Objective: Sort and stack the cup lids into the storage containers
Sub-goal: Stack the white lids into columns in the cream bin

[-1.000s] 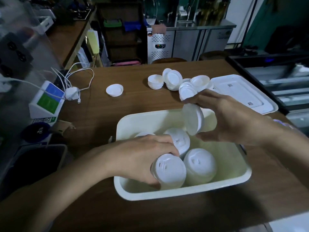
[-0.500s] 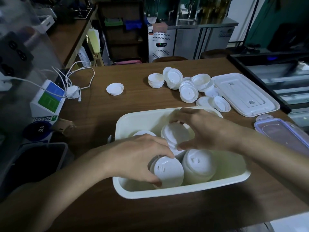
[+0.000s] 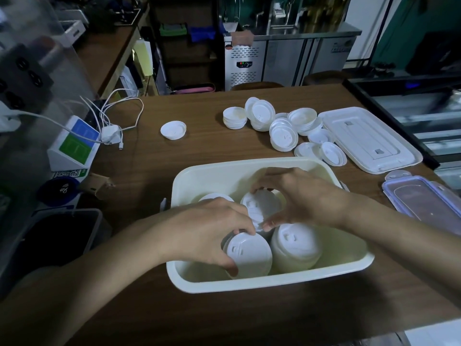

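Hands [image 3: 204,233] hold lid stacks [image 3: 249,255] — QR label [image 3: 68,174] unreadable.

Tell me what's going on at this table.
A person is packing white cup lids into a cream tub on the wooden table. The left hand grips the front stack at the tub's near left, while the right hand pinches the top of the middle stack just behind it. A third stack stands untouched at the near right. Many loose lids lie on the table beyond the tub, not yet sorted.
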